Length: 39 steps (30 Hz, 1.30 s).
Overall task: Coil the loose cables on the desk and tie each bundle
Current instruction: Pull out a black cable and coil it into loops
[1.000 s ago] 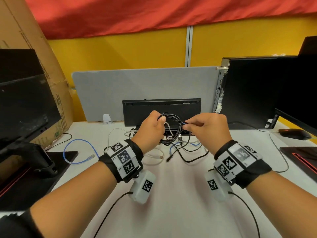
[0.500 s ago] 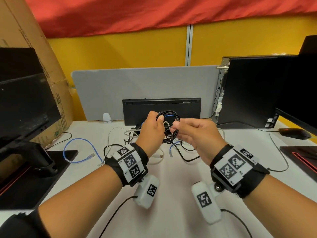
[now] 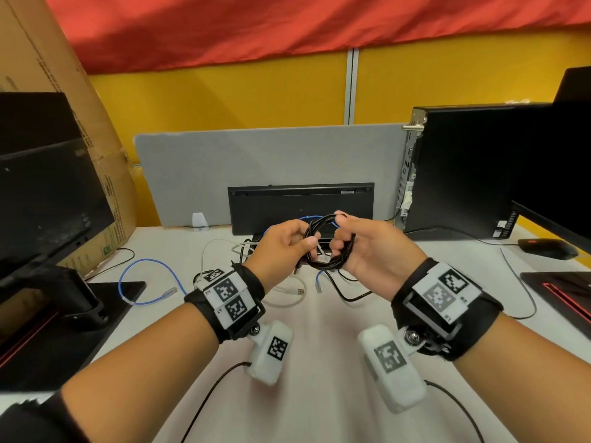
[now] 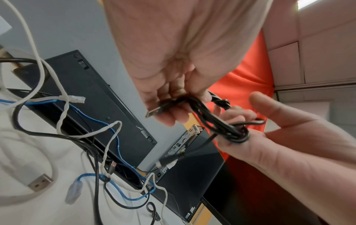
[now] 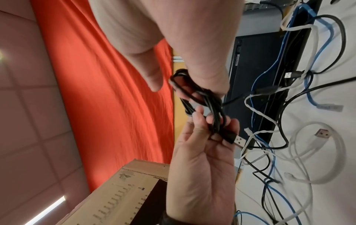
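A black cable coil (image 3: 329, 243) hangs in the air above the desk, between my two hands. My left hand (image 3: 297, 243) pinches the coil's left side, and the silver USB plug (image 4: 154, 111) sticks out below its fingers. My right hand (image 3: 343, 238) has its fingers curled through the coil's right side, where a few turns wrap round the bundle (image 4: 238, 134). In the right wrist view the coil (image 5: 194, 89) sits under my right fingers. Loose on the desk below lie a blue network cable (image 3: 144, 276), a white USB cable (image 3: 287, 294) and a black cable (image 3: 347, 294).
A black keyboard (image 3: 300, 206) leans upright against the grey divider (image 3: 256, 161) behind my hands. A PC tower (image 3: 463, 171) and a mouse (image 3: 547, 249) are on the right. A monitor (image 3: 48, 203) and a cardboard box (image 3: 64, 91) stand on the left.
Both hands have lifted the coil and drawn closer together. My right hand has turned palm inward with its fingers through the coil, and the hanging black tail has been gathered up.
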Available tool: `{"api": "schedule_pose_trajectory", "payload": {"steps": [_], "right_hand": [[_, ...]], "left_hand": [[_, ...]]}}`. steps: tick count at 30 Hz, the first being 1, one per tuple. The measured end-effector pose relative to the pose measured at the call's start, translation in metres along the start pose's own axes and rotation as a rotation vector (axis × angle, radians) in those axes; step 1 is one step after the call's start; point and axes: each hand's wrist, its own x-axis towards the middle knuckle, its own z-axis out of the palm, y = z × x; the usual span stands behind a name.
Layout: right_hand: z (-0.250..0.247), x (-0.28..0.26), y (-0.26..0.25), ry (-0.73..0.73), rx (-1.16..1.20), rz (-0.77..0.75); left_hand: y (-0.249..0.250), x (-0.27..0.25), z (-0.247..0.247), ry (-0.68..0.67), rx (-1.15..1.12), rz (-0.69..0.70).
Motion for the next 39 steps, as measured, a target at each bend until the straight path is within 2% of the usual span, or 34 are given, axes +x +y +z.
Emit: {"api": "schedule_pose_trajectory", "payload": {"steps": [3, 7, 9, 12, 19, 21, 24, 27, 30, 35, 39], "right_hand": [[0.001, 0.002, 0.005, 0.064, -0.321, -0.067], [-0.005, 0.007, 0.003, 0.296, -0.999, -0.269], [-0.009, 0.009, -0.002, 0.351, -1.144, -0.268], [-0.014, 0.007, -0.006, 0.36, -1.204, -0.21], [-0.017, 0.003, -0.015, 0.283, -1.008, -0.151], [-0.02, 0.003, -0.017, 0.275, -1.107, -0.177], [-0.026, 0.007, -0.016, 0.339, -1.314, -0.29], [-0.031, 0.012, -0.01, 0.4, -1.342, -0.383], [-0.036, 0.017, 0.002, 0.378, -1.173, -0.38], [-0.035, 0.021, 0.016, 0.327, -0.605, -0.317], [-0.027, 0.018, 0.018, 0.24, -0.467, -0.29]], "left_hand": [[0.002, 0.0, -0.002, 0.046, -0.059, -0.017], [0.001, 0.001, -0.002, 0.133, -0.09, -0.027], [-0.002, 0.003, -0.005, 0.171, -0.066, -0.023], [-0.006, 0.006, -0.008, 0.241, -0.016, -0.022], [-0.013, 0.011, -0.015, 0.366, 0.164, -0.001], [-0.012, 0.012, -0.018, 0.365, 0.14, -0.008], [-0.008, 0.01, -0.017, 0.357, 0.022, -0.076], [-0.007, 0.007, -0.011, 0.307, -0.157, -0.169], [-0.006, 0.005, -0.001, 0.259, -0.318, -0.218], [-0.006, 0.004, 0.006, 0.254, -0.39, -0.229], [-0.007, 0.004, 0.008, 0.286, -0.419, -0.225]]}}
